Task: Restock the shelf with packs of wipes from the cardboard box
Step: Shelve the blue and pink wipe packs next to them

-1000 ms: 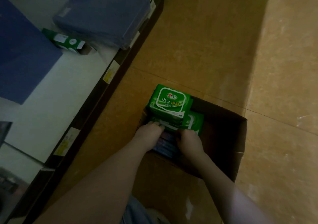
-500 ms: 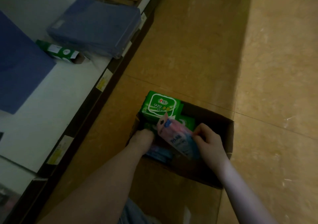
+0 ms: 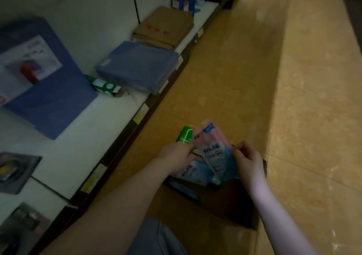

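A pink and blue pack of wipes (image 3: 212,149) stands tilted above the open cardboard box (image 3: 231,205) on the floor. My right hand (image 3: 247,160) grips its right edge. My left hand (image 3: 176,157) is closed on the pack's left side, next to a green pack of wipes (image 3: 185,135) whose far end shows behind my fingers. More blue packs (image 3: 194,171) lie inside the box under my hands. The white shelf (image 3: 78,137) runs along the left, with one green wipes pack (image 3: 103,86) lying on it.
On the shelf sit a folded blue bundle (image 3: 137,66), a large blue package (image 3: 39,74), flattened cardboard (image 3: 164,27) and dark packages (image 3: 13,172) at the near left. Price tags line the shelf's dark front edge (image 3: 141,113). Tan floor (image 3: 293,98) stretches to the right.
Both hands have lifted the pink and blue pack up out of the box. The view has tilted up, showing more of the shelf and aisle.
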A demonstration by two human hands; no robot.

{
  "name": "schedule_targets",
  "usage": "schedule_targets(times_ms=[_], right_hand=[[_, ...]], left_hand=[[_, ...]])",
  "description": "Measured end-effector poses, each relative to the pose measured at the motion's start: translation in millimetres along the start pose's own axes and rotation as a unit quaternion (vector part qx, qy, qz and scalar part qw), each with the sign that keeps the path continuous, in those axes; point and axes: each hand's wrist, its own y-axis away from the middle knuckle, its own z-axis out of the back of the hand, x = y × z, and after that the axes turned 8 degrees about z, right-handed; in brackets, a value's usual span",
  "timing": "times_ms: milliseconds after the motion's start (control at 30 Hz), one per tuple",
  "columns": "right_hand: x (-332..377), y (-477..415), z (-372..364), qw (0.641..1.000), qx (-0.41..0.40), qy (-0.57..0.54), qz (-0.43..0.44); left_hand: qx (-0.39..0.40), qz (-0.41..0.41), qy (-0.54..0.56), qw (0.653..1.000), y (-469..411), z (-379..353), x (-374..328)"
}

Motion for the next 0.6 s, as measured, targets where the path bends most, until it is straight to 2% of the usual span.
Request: schedule_targets(times_ms=[67, 233, 300, 433, 600], right_hand=[[23, 2, -4, 1.0, 0.004, -0.02, 0.012], [80, 7, -16, 0.996, 0.035, -0.078, 0.034], [103, 17, -24, 0.993, 0.054, -0.089, 0.054], [145, 46, -45, 0.992, 0.085, -0.045, 0.083], [193, 88, -69, 0.983, 0.063, 0.0, 0.173]], left_hand=[[-0.033, 0.013, 0.01, 0.999, 17, 19, 5], [-0.097, 0.076, 0.141, 0.982, 62, 63, 27], [-0.131, 0.072, 0.181, 0.972, 81, 81, 35], [-0.173, 0.078, 0.262, 0.946, 121, 108, 47], [-0.229, 0.075, 0.259, 0.935, 174, 133, 60]])
